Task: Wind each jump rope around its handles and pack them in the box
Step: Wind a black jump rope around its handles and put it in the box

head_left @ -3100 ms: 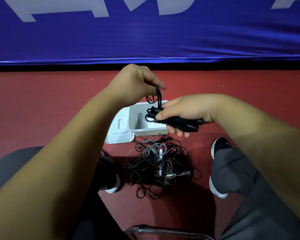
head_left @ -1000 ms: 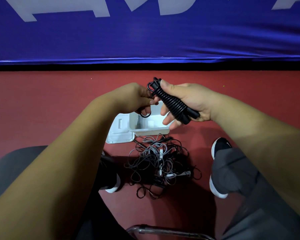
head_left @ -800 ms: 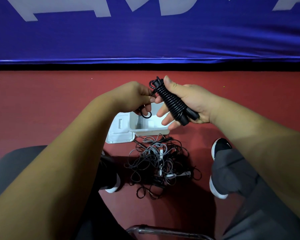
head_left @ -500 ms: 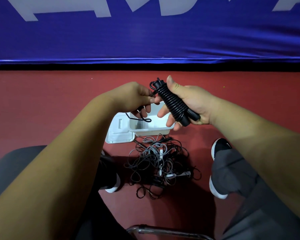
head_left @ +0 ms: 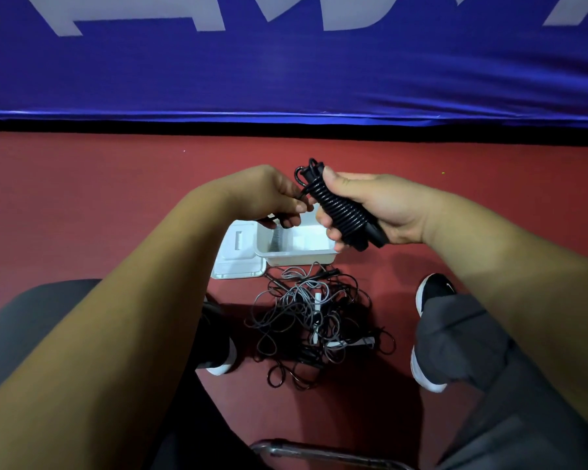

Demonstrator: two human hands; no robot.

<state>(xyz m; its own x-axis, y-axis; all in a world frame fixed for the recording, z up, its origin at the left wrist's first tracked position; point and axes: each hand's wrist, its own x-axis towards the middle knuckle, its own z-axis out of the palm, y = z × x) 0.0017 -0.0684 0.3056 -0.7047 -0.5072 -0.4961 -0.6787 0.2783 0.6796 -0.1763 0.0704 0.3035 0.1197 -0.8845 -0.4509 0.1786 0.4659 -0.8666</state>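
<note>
My right hand (head_left: 370, 205) grips a black jump rope (head_left: 342, 208) whose cord is coiled tightly round its handles, held tilted above the box. My left hand (head_left: 269, 195) pinches the loose end of that black cord just left of the bundle's top. Below them on the red floor stands a white open box (head_left: 297, 254) with something grey inside, its lid (head_left: 238, 252) lying to the left. A tangled pile of black and grey jump ropes (head_left: 313, 317) lies on the floor in front of the box, between my feet.
A blue padded barrier (head_left: 286, 62) runs across the far side of the red floor (head_left: 82, 198). My shoes (head_left: 431, 296) flank the rope pile. A metal chair frame (head_left: 319, 454) shows at the bottom edge.
The right hand raised and tilted the wound bundle upright-diagonal. The hanging loop of cord under the left hand has shrunk as the end was drawn in toward the bundle's top.
</note>
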